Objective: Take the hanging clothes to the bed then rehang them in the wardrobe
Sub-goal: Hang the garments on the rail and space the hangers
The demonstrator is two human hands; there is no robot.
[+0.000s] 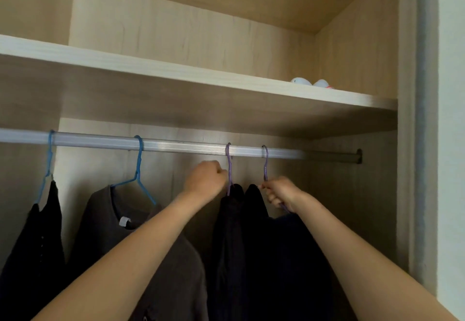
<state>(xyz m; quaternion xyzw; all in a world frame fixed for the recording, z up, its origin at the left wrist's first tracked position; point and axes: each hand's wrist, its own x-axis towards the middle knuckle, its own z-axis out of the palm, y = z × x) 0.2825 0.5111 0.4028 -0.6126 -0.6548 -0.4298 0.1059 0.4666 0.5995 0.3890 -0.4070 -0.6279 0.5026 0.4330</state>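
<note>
My two bare forearms fill the bottom of the view, reaching up into the wardrobe (pixel 357 64). My left hand (pixel 205 178) is curled into a fist just beside the neck of the first purple hanger (pixel 228 169), knuckles against it; whether the fingers actually wrap the wire I cannot tell. My right hand (pixel 280 192) is pinched closed on the second purple hanger (pixel 265 164), thumb and fingers at its neck, with the hanger's shoulder wire running down through the palm.

Both purple hangers sit hooked over the silver rail (pixel 161 144), close together, right of centre. The black garment (pixel 230 245) hangs from the first, directly below my left fist; the dark navy garment (pixel 281 257) hangs from the second, under and left of my right hand, the two touching.

Counting along the rail: four hangers, two blue and two purple. The far blue hanger (pixel 47 167) at the left carries a black top (pixel 32 250); the next blue hanger (pixel 139 174) carries a dark grey shirt (pixel 130 257) with a white neck label. Four garments in all.

On the shelf (pixel 176 73) above, two small white objects (pixel 312 83) lie side by side near the right wall.
</note>
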